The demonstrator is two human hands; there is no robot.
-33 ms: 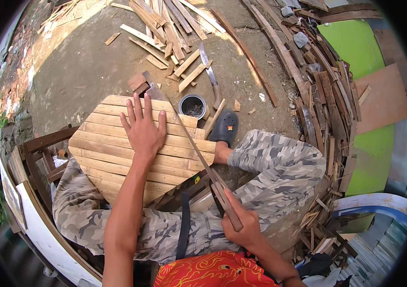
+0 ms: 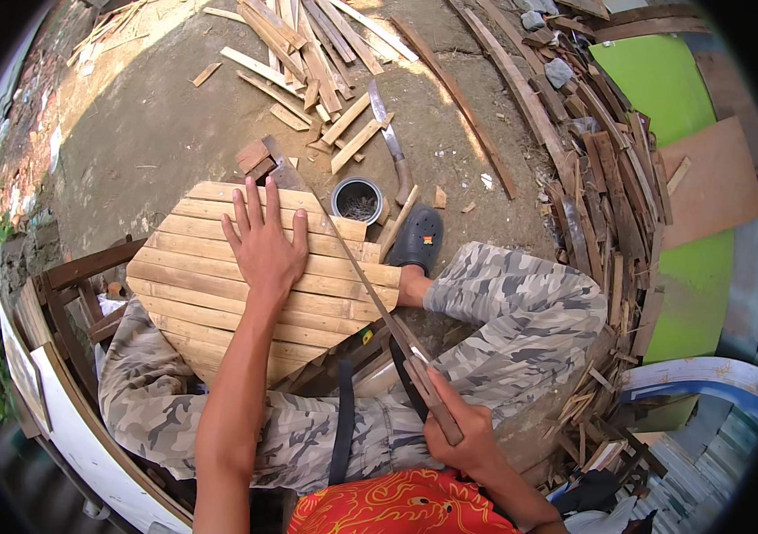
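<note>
Nothing visibly differs from the earlier frame: both hands and the saw sit where they were. Spread flat, the left hand (image 2: 263, 249) presses its open fingers on the slatted wooden panel (image 2: 210, 294), which rests across the person's camouflage-trousered lap. Curled shut around the wooden handle, the right hand (image 2: 463, 436) grips the handsaw (image 2: 356, 276), whose blade runs diagonally over the panel's right edge, just beside the left thumb. Beyond lie a small tin of nails (image 2: 357, 199), a machete (image 2: 389, 142) and scattered wood offcuts (image 2: 308, 62) on bare outdoor ground.
</note>
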